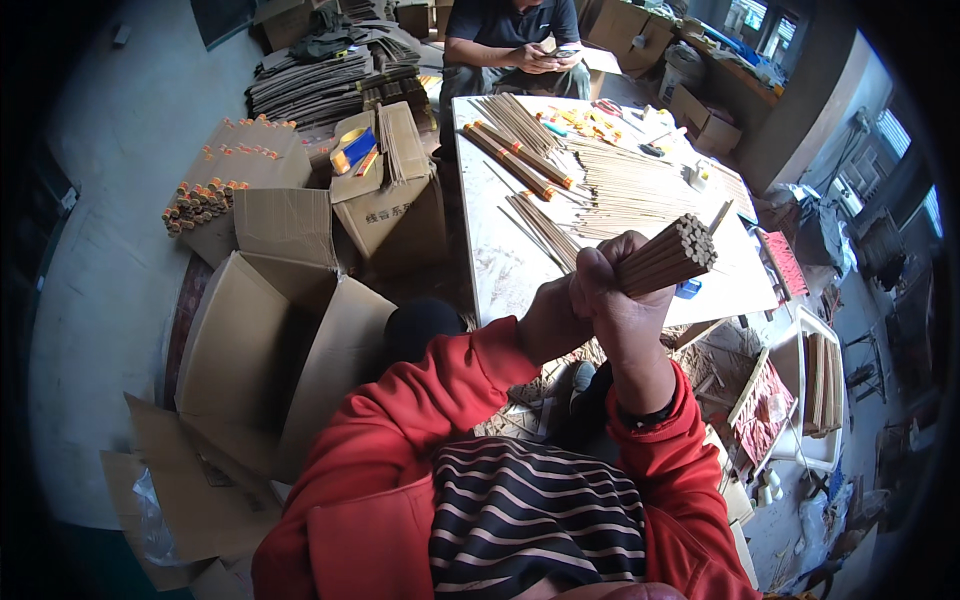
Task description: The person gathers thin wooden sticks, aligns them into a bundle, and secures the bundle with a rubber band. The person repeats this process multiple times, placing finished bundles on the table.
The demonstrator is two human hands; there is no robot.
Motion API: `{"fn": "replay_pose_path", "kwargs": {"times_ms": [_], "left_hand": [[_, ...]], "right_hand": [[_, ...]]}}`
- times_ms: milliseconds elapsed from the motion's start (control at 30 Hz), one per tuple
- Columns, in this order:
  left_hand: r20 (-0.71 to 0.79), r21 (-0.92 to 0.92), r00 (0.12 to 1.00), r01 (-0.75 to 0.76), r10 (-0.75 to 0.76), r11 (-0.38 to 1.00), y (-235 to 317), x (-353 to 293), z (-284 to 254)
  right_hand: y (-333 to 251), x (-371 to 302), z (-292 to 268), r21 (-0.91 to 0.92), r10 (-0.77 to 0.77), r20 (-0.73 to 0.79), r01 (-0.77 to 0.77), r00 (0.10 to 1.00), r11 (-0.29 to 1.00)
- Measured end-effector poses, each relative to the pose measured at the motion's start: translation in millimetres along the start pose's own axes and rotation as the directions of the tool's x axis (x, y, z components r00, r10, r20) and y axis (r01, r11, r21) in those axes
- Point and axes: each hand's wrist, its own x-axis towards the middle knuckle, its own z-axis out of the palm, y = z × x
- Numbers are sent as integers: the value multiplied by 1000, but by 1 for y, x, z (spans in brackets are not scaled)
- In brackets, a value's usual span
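Observation:
In front of my chest, above the near edge of the white table (490, 270), a thick bundle of brown incense sticks (665, 258) points up and to the right, its cut ends facing up. My right hand (640, 325) is closed around the bundle, thumb along its side. Against it, at the lower end of the bundle, my left hand (553, 318) is closed too; most of its fingers are hidden. Loose incense sticks (630, 190) lie spread over the table behind my hands. Wrapped bundles with orange bands (515, 160) rest to their left.
An open cardboard box (240, 350) stands at my left. Behind it, a taped carton (390, 210) carries a blue-yellow roll. Banded bundles (200, 205) are stacked farther left. Across the table a person (515, 50) sits holding a phone. A white tub (820, 400) with sticks is at right.

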Motion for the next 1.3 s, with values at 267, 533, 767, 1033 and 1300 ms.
{"fn": "replay_pose_path", "kwargs": {"times_ms": [267,533,767,1033,1300], "left_hand": [[157,810,987,-115,-22,576,-47,13,-25],[-81,858,997,80,-20,507,-8,25,-14],[44,844,990,-107,131,526,-1,23,-15],[70,419,903,359,-424,834,44,11,-9],[-137,555,990,95,-22,827,11,-9,-4]], "right_hand": [[64,27,-5,13,252,-6,-252,968,968],[36,47,6,287,218,-195,-157,956,945],[24,39,-4,314,208,-60,-180,976,932],[11,17,-10,448,249,85,-260,965,855],[18,14,3,359,291,-191,-209,937,909]]}}
